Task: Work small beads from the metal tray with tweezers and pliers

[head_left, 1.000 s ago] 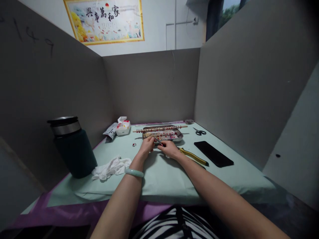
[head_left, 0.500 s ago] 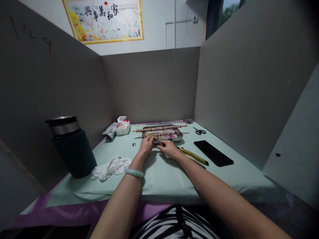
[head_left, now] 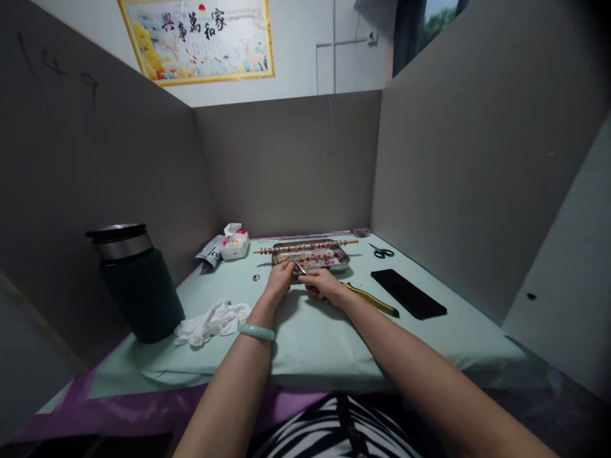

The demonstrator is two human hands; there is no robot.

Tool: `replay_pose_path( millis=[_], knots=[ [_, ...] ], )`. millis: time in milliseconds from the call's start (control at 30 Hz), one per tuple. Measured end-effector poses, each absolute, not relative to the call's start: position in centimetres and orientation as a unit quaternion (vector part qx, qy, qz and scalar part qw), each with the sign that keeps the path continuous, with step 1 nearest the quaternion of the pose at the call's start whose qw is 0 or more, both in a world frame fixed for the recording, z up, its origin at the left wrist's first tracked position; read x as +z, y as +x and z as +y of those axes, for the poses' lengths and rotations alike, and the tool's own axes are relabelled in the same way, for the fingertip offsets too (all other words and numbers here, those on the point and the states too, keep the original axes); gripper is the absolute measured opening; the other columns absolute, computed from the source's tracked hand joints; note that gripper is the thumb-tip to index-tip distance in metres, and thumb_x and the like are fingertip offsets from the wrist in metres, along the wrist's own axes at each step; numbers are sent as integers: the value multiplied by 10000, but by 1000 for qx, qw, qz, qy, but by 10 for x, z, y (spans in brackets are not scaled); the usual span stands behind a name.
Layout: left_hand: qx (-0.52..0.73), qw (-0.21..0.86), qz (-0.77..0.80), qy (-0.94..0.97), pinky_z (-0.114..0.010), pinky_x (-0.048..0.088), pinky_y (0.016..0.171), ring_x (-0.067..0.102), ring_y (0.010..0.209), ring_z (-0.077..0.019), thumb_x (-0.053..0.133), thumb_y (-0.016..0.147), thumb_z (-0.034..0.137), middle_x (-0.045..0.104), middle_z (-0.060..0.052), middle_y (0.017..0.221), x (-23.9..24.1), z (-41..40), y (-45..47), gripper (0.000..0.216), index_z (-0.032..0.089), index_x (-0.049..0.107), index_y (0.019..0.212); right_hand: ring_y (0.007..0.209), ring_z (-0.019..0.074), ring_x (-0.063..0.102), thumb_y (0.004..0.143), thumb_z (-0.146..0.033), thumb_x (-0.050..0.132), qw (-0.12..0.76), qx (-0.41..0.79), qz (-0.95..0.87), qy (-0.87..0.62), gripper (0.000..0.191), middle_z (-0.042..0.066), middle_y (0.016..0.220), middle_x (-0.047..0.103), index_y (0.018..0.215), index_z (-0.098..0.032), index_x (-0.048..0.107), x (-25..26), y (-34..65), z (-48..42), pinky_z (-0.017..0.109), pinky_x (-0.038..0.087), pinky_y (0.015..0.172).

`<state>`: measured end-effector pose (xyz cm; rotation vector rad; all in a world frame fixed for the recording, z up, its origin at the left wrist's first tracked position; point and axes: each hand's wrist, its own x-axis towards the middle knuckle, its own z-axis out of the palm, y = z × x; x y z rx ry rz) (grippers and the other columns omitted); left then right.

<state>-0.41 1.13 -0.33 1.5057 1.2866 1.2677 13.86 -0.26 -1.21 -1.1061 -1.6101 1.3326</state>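
My right hand (head_left: 322,284) is closed around a slim metal tool (head_left: 300,269), its bright tip pointing up and left. Close beside it, my left hand (head_left: 281,278) is pinched shut at that tip; what its fingers hold is too small to make out. Both hands are just in front of a metal tray (head_left: 344,262) of small red, clear and gold beads. A wooden stick (head_left: 353,242) strung with several beaded rings lies across the tray. One loose ring (head_left: 256,277) rests left of my left hand. Yellow-handled pliers (head_left: 372,300) lie partly under my right forearm.
A dark green bottle (head_left: 143,292) stands at the left, beside crumpled white tissue (head_left: 214,321). Behind are a tissue pack (head_left: 235,245) and a silver packet (head_left: 210,252). Scissors (head_left: 382,251) and a black phone (head_left: 408,294) lie right. Grey partitions (head_left: 291,165) enclose the table.
My right hand has turned slightly, and the metal tool's tip catches more light. My left hand has hardly moved.
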Motion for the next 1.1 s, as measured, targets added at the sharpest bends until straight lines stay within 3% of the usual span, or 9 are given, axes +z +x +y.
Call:
replay_pose_path(
  millis=[133, 300, 567, 833, 967, 1100],
  knots=[
    [488, 385, 516, 589, -175, 211, 341, 277, 326, -56, 441, 755, 277, 326, 68, 391, 0, 8, -5, 183, 157, 545, 663, 413, 42, 307, 705, -357, 603, 355, 621, -577, -395, 219, -46, 557, 429, 740, -145, 565, -7, 141, -6, 180, 151, 358],
    [487, 381, 530, 581, -182, 196, 360, 269, 341, -55, 454, 728, 285, 325, 70, 403, 0, 9, -6, 184, 154, 567, 667, 419, 49, 314, 721, -376, 606, 357, 605, -591, -396, 231, -45, 549, 432, 764, -152, 572, -9, 140, -6, 184, 186, 358],
    [481, 287, 545, 624, -209, 239, 421, 329, 392, -86, 450, 730, 326, 348, 55, 391, -7, 21, -10, 254, 149, 610, 644, 422, 73, 346, 765, -416, 534, 364, 425, -687, -463, 304, -29, 486, 434, 597, -167, 489, -14, 136, -2, 216, 243, 411],
    [449, 170, 550, 684, -233, 326, 567, 497, 617, -138, 420, 768, 296, 580, -34, 602, -4, 20, -12, 295, 148, 636, 633, 530, 97, 394, 754, -379, 515, 386, 217, -752, -488, 276, -16, 531, 489, 598, -155, 558, -21, 136, 4, 232, 237, 510],
    [452, 163, 544, 689, -233, 336, 582, 500, 621, -136, 421, 773, 307, 583, -23, 610, -5, 21, -12, 294, 151, 637, 648, 481, 82, 351, 755, -374, 495, 387, 302, -736, -466, 278, -34, 498, 424, 577, -161, 505, -20, 136, 2, 224, 224, 474],
    [474, 192, 528, 678, -228, 329, 542, 460, 545, -124, 407, 790, 346, 510, 10, 516, -9, 25, -12, 312, 153, 631, 688, 421, 68, 299, 752, -390, 488, 365, 451, -688, -436, 226, -55, 519, 407, 713, -174, 541, -17, 137, -1, 211, 215, 433]
  ],
)
